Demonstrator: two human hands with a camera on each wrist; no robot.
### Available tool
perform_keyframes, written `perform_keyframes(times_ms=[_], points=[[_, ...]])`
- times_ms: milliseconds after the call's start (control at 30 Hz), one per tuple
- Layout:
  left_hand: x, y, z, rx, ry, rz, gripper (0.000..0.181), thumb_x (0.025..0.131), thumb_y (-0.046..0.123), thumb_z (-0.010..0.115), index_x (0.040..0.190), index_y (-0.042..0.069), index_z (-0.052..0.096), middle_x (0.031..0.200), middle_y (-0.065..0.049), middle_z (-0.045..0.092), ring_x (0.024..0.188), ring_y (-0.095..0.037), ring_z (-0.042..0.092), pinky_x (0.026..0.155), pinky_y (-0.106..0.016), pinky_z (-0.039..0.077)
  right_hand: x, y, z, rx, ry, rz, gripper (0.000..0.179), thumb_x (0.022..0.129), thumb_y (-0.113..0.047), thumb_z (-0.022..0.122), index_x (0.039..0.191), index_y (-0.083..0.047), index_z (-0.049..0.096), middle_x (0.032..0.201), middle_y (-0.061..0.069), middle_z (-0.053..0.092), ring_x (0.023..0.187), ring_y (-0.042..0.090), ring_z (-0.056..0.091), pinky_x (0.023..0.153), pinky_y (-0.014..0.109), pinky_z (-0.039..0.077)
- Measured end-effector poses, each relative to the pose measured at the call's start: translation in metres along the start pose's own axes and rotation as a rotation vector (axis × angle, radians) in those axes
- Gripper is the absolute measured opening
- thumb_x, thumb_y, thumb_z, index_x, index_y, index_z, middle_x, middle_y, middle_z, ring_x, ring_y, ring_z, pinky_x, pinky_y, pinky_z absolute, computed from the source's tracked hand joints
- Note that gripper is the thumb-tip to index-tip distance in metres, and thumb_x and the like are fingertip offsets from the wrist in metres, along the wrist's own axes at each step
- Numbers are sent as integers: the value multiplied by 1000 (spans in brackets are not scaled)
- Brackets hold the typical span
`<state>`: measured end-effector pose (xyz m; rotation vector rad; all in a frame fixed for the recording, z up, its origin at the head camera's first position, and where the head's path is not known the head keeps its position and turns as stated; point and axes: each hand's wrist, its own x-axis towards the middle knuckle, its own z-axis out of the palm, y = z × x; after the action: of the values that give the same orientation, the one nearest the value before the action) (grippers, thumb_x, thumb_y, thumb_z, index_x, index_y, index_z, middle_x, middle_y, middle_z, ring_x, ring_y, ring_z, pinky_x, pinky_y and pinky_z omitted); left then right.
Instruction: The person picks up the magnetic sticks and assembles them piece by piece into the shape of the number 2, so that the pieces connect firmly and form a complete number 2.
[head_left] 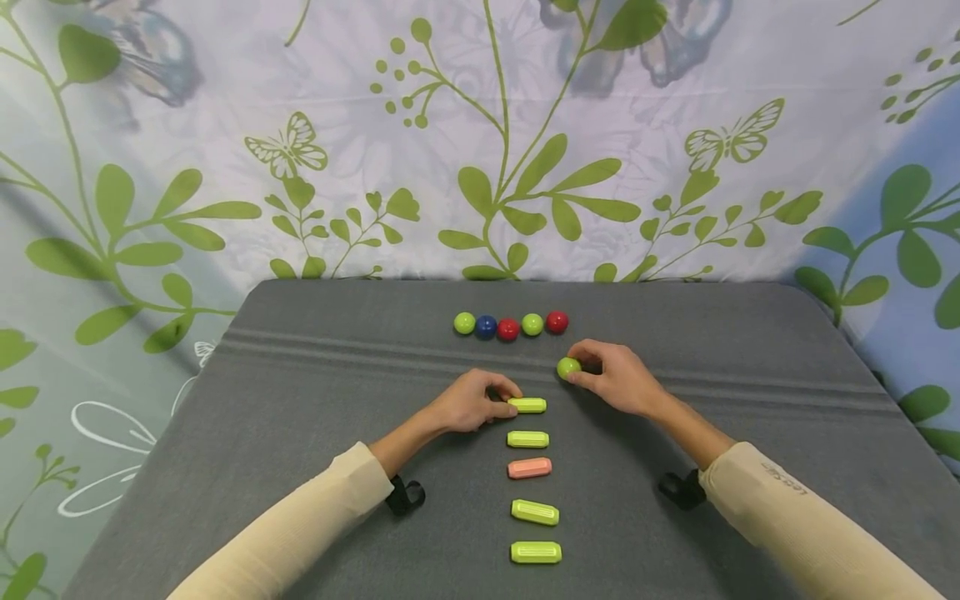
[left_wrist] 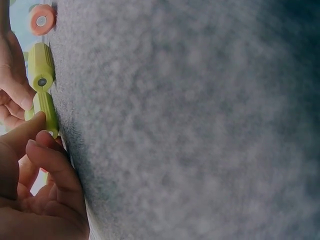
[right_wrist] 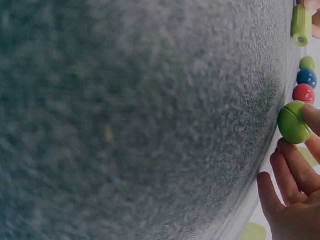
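My left hand (head_left: 471, 402) pinches the left end of a ribbed yellow-green plastic stick (head_left: 531, 406), the farthest in a column of similar ones. In the left wrist view its thumb and fingertips are at the end of that stick (left_wrist: 46, 112). To its right, my right hand (head_left: 621, 379) holds a shiny lime-green ball (head_left: 567, 368) between thumb and fingers. A seam runs round this ball (right_wrist: 294, 122) in the right wrist view. Beyond both hands lies a row of balls: a lime one (head_left: 464, 323), a blue one (head_left: 486, 327), a red one (head_left: 507, 330), another lime, another red.
Nearer than the left hand's stick, the column continues with a yellow-green stick (head_left: 528, 439), a coral stick (head_left: 529, 468) and two more yellow-green ones. All lie on a grey cloth-covered table (head_left: 337, 433). A leaf-patterned curtain (head_left: 360, 150) hangs behind the table's far edge.
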<state>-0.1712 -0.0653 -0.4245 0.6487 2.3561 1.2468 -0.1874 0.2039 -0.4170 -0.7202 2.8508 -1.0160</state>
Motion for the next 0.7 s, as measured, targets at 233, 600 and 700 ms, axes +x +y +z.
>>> perform_keyframes(times_ms=[233, 600, 700], points=[[-1, 1, -1, -3, -13, -1, 25, 91, 9, 72, 115, 3, 69, 94, -2, 64, 63, -10, 56, 56, -24, 45, 0, 1, -1, -1, -4, 4, 23, 91, -15, 73, 110, -5, 67, 103, 8, 68, 97, 27, 64, 84, 50, 49], [0, 0, -3, 23, -37, 13, 20, 94, 15, 69, 111, 5, 72, 92, -1, 64, 61, -10, 54, 50, -25, 42, -2, 0, -2, 1, -1, 12, 23, 91, -14, 73, 111, -5, 67, 105, 8, 68, 98, 27, 64, 85, 50, 49], [1, 0, -3, 26, -37, -3, 20, 96, 18, 68, 112, 7, 72, 90, 0, 63, 60, -10, 53, 48, -25, 42, -2, 0, -2, 1, -3, 6, 22, 91, -13, 73, 111, -6, 67, 103, 7, 68, 96, 25, 64, 84, 49, 49]])
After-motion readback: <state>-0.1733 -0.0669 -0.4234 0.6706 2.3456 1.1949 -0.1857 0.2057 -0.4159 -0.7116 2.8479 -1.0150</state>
